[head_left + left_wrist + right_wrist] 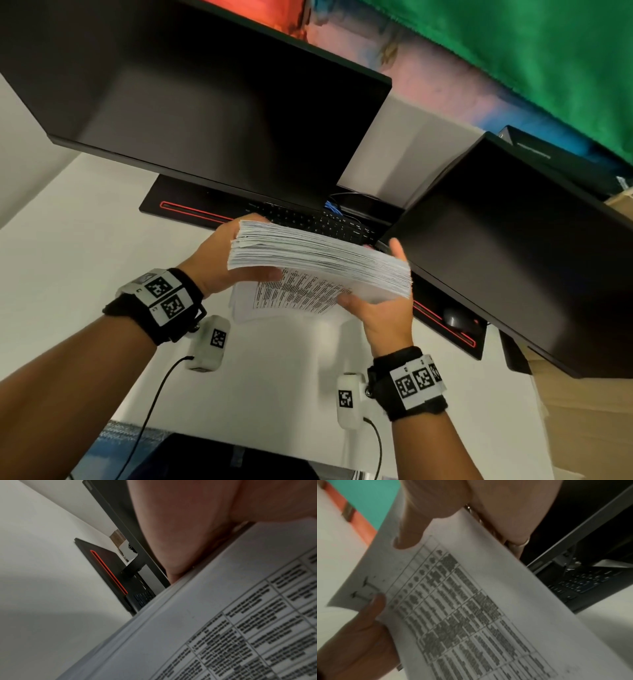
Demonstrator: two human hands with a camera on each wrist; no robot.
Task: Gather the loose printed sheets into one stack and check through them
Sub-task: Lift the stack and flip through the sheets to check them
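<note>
I hold a thick stack of printed sheets (318, 260) up off the white desk (85, 257), nearly on edge, with its top edges toward the monitors. The front sheet (471, 608), printed with a table, faces me. My left hand (222, 260) grips the stack's left end, thumb on the front sheet and fingers behind. My right hand (387, 315) grips the right end, thumb (412, 538) pressing the front sheet, fingers behind. The left wrist view shows the printed sheet (223, 615) under my left hand (180, 534). The lower part of the sheets hangs loose and blurred.
Two dark monitors (212, 102) (513, 240) hang close over the stack. A black keyboard (318, 222) lies on a black desk mat with red lines (185, 209), and a mouse (455, 320) sits at the mat's right end. Cardboard boxes (582, 411) stand to the right.
</note>
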